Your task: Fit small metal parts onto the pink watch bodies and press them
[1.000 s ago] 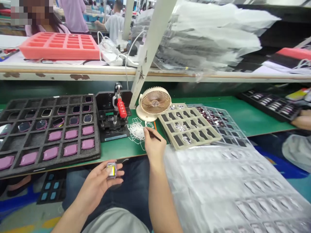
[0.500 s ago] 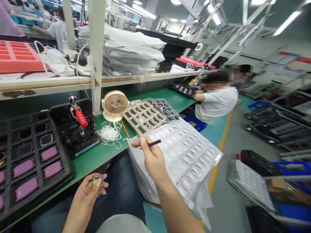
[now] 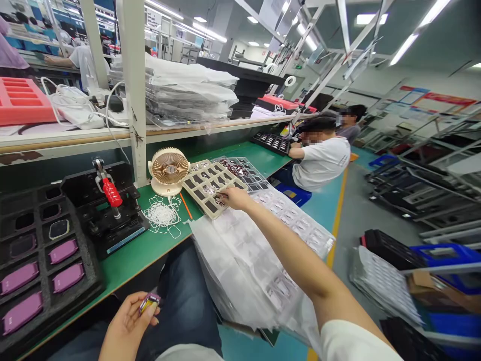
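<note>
My left hand (image 3: 130, 318) pinches a small purple watch case (image 3: 149, 302) above my lap; something yellow shows inside it. My right hand (image 3: 237, 197) is stretched forward, its fingers closed on thin tweezers (image 3: 218, 192). Their tip is over the beige compartment tray (image 3: 214, 214), among small shiny parts (image 3: 209, 189). Whether the tip touches a part, I cannot tell. Under my right forearm lies a stack of clear plastic trays and white sheets (image 3: 240, 240).
A black press with a red handle (image 3: 111, 193) and a foam tray (image 3: 88, 281) of purple cases stand left. A beige fan (image 3: 170, 170), white rings (image 3: 162, 214) and an orange stick (image 3: 187, 206) lie ahead. A co-worker (image 3: 321, 155) sits further along the bench.
My right hand has moved forward from over the plastic sheets to the beige tray, tweezers pointing down into it. My left hand has lowered slightly and tilted the watch case. The view has shifted.
</note>
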{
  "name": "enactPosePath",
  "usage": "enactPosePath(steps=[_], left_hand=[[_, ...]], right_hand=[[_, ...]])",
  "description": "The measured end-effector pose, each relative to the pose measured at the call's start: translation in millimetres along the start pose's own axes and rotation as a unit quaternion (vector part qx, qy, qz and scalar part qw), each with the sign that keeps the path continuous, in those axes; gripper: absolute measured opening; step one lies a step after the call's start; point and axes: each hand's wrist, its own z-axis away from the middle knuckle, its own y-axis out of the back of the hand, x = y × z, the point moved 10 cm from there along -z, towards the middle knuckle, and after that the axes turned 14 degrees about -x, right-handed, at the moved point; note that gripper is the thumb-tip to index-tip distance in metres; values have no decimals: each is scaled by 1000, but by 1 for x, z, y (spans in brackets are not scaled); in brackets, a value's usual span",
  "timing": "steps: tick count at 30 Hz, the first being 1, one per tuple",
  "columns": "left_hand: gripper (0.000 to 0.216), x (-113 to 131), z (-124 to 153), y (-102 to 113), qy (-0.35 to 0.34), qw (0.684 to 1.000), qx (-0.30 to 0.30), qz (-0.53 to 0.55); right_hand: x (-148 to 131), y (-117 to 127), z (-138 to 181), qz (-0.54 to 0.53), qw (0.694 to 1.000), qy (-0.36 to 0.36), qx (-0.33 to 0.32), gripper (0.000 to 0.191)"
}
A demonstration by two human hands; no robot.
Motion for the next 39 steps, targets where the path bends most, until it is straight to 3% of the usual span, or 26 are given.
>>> enactPosePath(steps=[7,16,22,29,39], left_hand=[[59,-10,0,-4,11,1000,23,9],[59,-4,-9,-22,3,1000,6,-2],[59,-5,-7,-17,-2,1000,24,0],[59,-12,-9,-16,0,1000,14,2],[61,-9,-10,-18,13,1000,20,-4]], right_hand=[[6,-7,-24,49,997,46,-40,26],[9,-8,-25,36,997,51,-49,28],[13,-2,-21,10,997,64,-38,27],[1,-6,-21,0,994,109,-30,18],[-11,-5,-18,47,986,159,-33,20]])
